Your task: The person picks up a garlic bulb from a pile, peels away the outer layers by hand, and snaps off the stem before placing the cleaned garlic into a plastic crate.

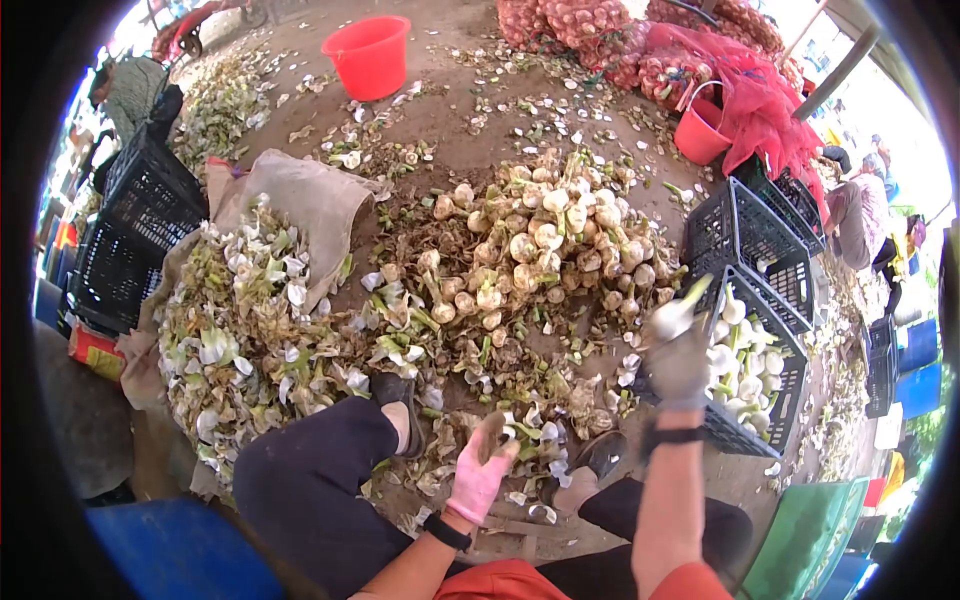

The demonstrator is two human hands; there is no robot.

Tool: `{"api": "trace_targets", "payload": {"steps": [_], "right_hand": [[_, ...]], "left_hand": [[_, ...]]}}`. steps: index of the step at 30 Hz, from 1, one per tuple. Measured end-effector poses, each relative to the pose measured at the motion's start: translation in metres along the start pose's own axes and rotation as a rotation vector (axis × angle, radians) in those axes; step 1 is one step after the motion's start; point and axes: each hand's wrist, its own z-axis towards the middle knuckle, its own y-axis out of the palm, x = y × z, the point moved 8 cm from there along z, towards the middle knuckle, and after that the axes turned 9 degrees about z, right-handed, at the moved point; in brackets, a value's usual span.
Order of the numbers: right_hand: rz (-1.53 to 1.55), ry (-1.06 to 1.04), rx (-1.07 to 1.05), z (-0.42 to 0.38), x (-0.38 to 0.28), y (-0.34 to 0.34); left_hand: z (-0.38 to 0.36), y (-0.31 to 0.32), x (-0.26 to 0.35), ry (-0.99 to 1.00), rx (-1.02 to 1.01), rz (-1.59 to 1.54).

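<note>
My right hand [680, 370], in a greyish glove and blurred by motion, holds a peeled white garlic bulb [674, 318] with a green stem, beside the black crate [790, 400] of cleaned white bulbs. My left hand [482, 468], in a pink glove with a soiled thumb and fingertips, is low in the middle between my knees. Its thumb and fingers are apart, and I see nothing held in it. Ahead of both hands lies a heap of unpeeled garlic [545, 240] with roots and stems on the ground.
Peelings [240, 340] are piled at the left by a sack cloth [300, 200] and black crates [140, 220]. Red buckets [368, 62] and net bags of garlic [590, 35] stand farther back. Other people [862, 215] are at the right and far left. A green container [805, 540] is at lower right.
</note>
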Motion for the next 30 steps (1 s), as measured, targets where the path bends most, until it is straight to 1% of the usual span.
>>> {"api": "trace_targets", "payload": {"steps": [1,2,4,5,6,8,10,12,13,14,16,17,20,21,22,24,26,27,28,29,30], "right_hand": [[0.640,0.196,0.172,0.026,-0.021,0.007],[0.754,0.174,0.036,0.054,-0.037,0.002],[0.513,0.142,0.049,0.083,-0.040,0.003],[0.273,0.134,-0.012,0.086,-0.025,0.008],[0.036,0.126,-0.072,0.077,-0.007,0.038],[-0.489,0.500,-0.224,0.040,0.046,0.097],[-0.617,0.459,-0.189,0.037,0.154,0.065],[-0.590,0.473,0.001,0.041,0.222,0.039],[-0.581,0.299,0.046,0.052,0.248,0.036],[-0.579,0.312,0.043,0.054,0.256,0.045],[-0.151,0.447,0.220,0.059,0.266,0.060],[-0.179,0.360,0.283,0.057,0.253,0.074],[-0.253,0.333,0.326,0.044,0.257,0.063],[-0.259,0.307,0.273,0.036,0.247,0.064],[-0.230,0.336,0.255,0.026,0.238,0.065],[-0.096,0.494,0.144,-0.015,0.217,0.076],[-0.303,0.469,-0.126,-0.056,0.179,0.092],[-0.148,0.607,-0.112,-0.080,0.176,0.090],[-0.153,0.594,-0.165,-0.097,0.152,0.102],[-0.134,0.627,-0.190,-0.112,0.133,0.112],[-0.115,0.659,-0.213,-0.126,0.117,0.118]], "left_hand": [[0.000,0.000,-0.004,-0.006,-0.001,-0.042],[0.001,0.001,-0.008,-0.005,0.002,-0.047],[0.006,0.003,-0.013,-0.077,0.009,-0.097],[0.007,0.004,-0.015,-0.134,0.024,-0.108],[0.009,0.005,-0.015,-0.139,0.024,-0.111],[0.012,0.002,-0.021,-0.166,0.032,-0.042],[0.013,0.002,-0.018,-0.205,0.019,-0.008],[0.015,0.000,-0.025,-0.245,0.029,-0.014],[0.014,-0.001,-0.028,-0.296,0.038,-0.033],[0.015,-0.004,-0.028,-0.305,0.049,-0.031],[0.014,-0.003,-0.030,-0.332,-0.008,0.035],[0.014,-0.003,-0.030,-0.357,-0.003,0.025],[0.016,-0.003,-0.028,-0.357,0.005,0.033],[0.017,-0.003,-0.026,-0.352,0.003,0.030],[0.017,-0.003,-0.021,-0.307,0.024,0.002],[0.018,-0.008,-0.007,-0.189,0.072,-0.019],[0.021,-0.022,0.004,-0.003,0.149,0.166],[0.025,-0.028,0.010,0.123,0.177,0.311],[0.025,-0.031,0.022,0.246,0.204,0.459],[0.022,-0.028,0.035,0.343,0.197,0.578],[0.017,-0.022,0.052,0.415,0.193,0.609]]}}
